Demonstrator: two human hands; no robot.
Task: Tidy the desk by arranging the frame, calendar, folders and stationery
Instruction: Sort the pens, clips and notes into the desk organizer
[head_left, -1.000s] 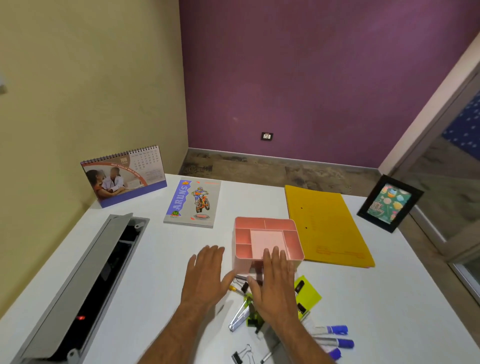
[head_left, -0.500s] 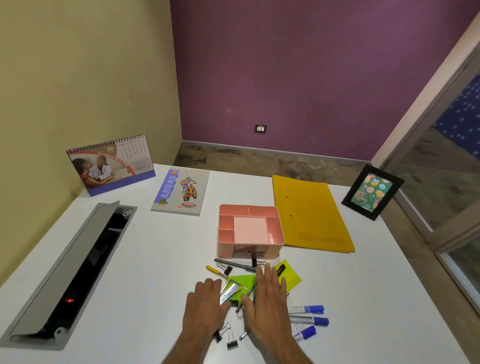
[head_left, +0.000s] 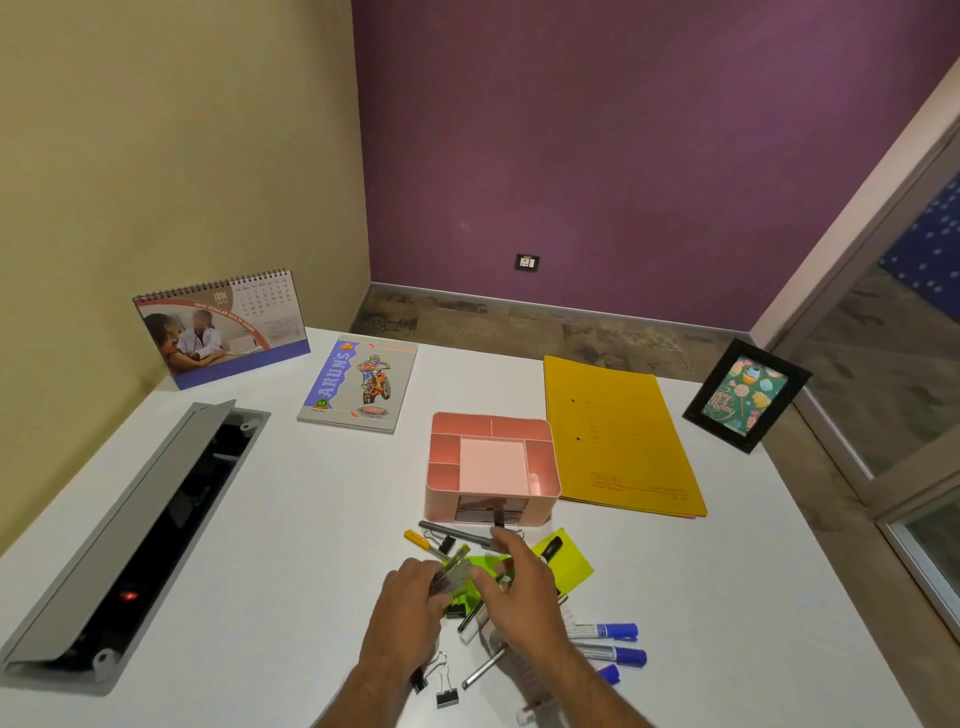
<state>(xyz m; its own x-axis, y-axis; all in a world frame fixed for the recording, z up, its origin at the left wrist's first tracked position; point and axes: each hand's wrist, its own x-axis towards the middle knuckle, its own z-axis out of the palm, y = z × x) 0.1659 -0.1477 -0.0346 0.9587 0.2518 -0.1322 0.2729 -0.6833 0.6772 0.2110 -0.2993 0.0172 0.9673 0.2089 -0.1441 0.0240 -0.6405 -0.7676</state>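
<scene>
head view: a white bench (head_left: 291, 525) stands in a corner formed by a beige wall (head_left: 156, 156) on the left and a purple wall (head_left: 597, 145) ahead, the latter carrying a socket plate (head_left: 527, 262). a glazed partition (head_left: 904, 332) closes the right side. an open grey cable hatch (head_left: 130, 535) is set into the left of the bench.

along the far edge, left to right: a calendar (head_left: 223, 327) standing upright, a notebook (head_left: 358, 384) lying flat, a yellow folder (head_left: 618, 436) lying flat, and a black frame (head_left: 745, 395) propped upright at the right corner. a pink organiser (head_left: 491, 465) sits at the centre, just beside the folder.

near the front edge lies scattered stationery: green sticky notes (head_left: 566, 564), blue markers (head_left: 605, 631), a yellow pen (head_left: 422, 540), binder clips (head_left: 445, 688).

the left hand (head_left: 410, 603) is curled, fingers closed on a small metallic item (head_left: 457, 569); its identity cannot be told. the right hand (head_left: 519, 587) is bent over the pile, partly open; whether it grips anything cannot be told.
</scene>
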